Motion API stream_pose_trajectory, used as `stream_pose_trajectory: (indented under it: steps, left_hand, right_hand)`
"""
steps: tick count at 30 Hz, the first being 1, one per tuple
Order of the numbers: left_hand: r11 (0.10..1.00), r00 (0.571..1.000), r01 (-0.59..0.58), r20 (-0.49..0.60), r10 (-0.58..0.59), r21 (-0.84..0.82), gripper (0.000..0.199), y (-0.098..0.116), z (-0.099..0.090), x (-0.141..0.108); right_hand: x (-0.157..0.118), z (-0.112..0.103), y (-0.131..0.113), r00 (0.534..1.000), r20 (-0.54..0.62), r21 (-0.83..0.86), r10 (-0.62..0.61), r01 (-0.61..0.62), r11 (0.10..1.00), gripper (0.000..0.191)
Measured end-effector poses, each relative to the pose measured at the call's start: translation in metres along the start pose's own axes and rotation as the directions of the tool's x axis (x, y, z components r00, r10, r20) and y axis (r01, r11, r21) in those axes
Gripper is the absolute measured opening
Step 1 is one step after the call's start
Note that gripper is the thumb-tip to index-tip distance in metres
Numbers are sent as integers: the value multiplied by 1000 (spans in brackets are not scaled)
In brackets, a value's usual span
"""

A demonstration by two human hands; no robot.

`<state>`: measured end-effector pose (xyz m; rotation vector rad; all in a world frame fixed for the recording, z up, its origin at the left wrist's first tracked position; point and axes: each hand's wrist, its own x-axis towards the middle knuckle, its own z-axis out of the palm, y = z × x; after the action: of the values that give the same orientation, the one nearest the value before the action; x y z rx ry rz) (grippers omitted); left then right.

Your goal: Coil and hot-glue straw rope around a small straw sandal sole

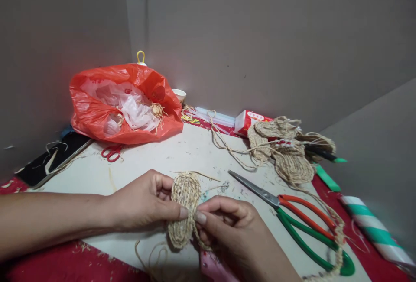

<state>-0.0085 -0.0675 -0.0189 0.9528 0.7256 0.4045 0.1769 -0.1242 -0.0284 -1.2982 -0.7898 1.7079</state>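
An oval sole-shaped piece of coiled, braided straw cord (186, 186) is held upright between my hands, low in the middle of the view. My left hand (147, 202) grips it from the left, thumb across its front and fingers behind. At its right edge my right hand (227, 221) pinches with thumb and forefinger; the fingertips touch the straw edge, and any thread between them is too fine to make out. A loose braid tail hangs below the right fingers. Behind the piece's top lies a thin straw strand (208, 176).
Large scissors (276, 204) with red and green handles lie at right, a braid over them. Behind are more coiled straw pieces (294, 165) and a red-white box (247, 122). A red plastic bag (97, 121), small red scissors (111, 153) and a phone (48, 160) lie left.
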Motion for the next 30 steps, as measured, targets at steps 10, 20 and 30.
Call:
stream_pose_trajectory:
  steps: [10,20,30]
  left_hand:
    - [995,995,102,-22,-101,11,26,0,3,-7]
    - [1000,999,-5,42,6,-15,28,1,1,1]
    - [996,996,-85,37,87,-35,23,-3,-2,0]
  right_hand:
    - [-3,4,6,1000,-16,-90,-9,8,996,26]
    - [4,-7,-3,989,112,-249,-100,125,960,15]
    - [-2,-8,-11,994,96,-168,-41,57,984,21]
